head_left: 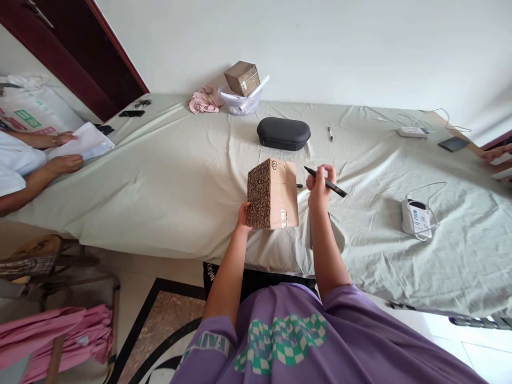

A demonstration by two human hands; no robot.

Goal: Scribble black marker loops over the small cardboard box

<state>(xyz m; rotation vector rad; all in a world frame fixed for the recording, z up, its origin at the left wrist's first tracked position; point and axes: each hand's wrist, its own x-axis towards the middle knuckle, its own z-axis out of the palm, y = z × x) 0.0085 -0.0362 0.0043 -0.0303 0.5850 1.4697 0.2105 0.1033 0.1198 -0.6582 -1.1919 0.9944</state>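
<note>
My left hand [244,217] grips the lower left side of a small cardboard box [284,194], holding it tilted near the table's front. One face of the box is covered in dense black looping marks, and a few loops sit at the top corner of the plain, taped face beside it. In my right hand [320,188] is a black marker pen [335,188], its tip pointing left toward the box but apart from it. Behind the box a short dark pen-like end pokes out. Part of a dark flat object shows beneath my right forearm.
On the cloth-covered table [180,176] lie a black hard case [284,133], a pen [330,134] and a white device with a cable [417,218]. Behind stands a plastic basin [241,105] bearing another box [242,78]. A person at left holds papers [86,141]; another person's hands show at right.
</note>
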